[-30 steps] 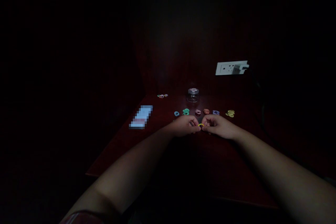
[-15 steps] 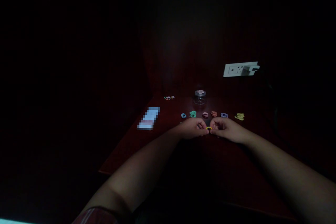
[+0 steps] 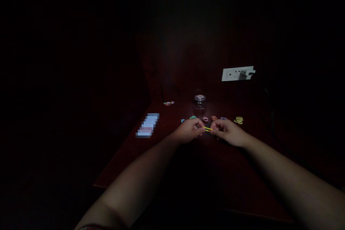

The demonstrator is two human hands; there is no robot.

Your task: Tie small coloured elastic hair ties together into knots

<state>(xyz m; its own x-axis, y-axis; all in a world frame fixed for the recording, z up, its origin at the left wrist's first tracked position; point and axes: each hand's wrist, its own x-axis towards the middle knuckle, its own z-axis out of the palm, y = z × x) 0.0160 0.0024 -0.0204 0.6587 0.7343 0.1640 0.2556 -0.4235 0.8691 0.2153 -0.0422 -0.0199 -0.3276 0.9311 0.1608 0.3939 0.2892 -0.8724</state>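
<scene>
Between my two hands a yellow hair tie [image 3: 207, 129] is stretched into a narrow band. My left hand [image 3: 191, 130] pinches one end of it, and my right hand [image 3: 228, 132] pinches the other. Just beyond the fingers lies a row of small hair tie piles: blue [image 3: 183, 120], green [image 3: 193, 118], pink [image 3: 205, 119], orange [image 3: 214, 118], purple [image 3: 223, 118] and yellow [image 3: 239, 120]. My hands partly cover the green and purple piles.
Behind the row stands a clear lidded jar [image 3: 199, 102]. Several mixed-colour ties [image 3: 168, 103] lie at the back left. A blurred-out lit phone-like slab [image 3: 147, 125] rests on the dark red table [image 3: 121, 167]. A wall socket [image 3: 238, 73] holds a plug.
The yellow hair tie has gone from a loose curved loop to a taut, straight band as my hands drew slightly apart. The whole view has shifted, moving the scene left.
</scene>
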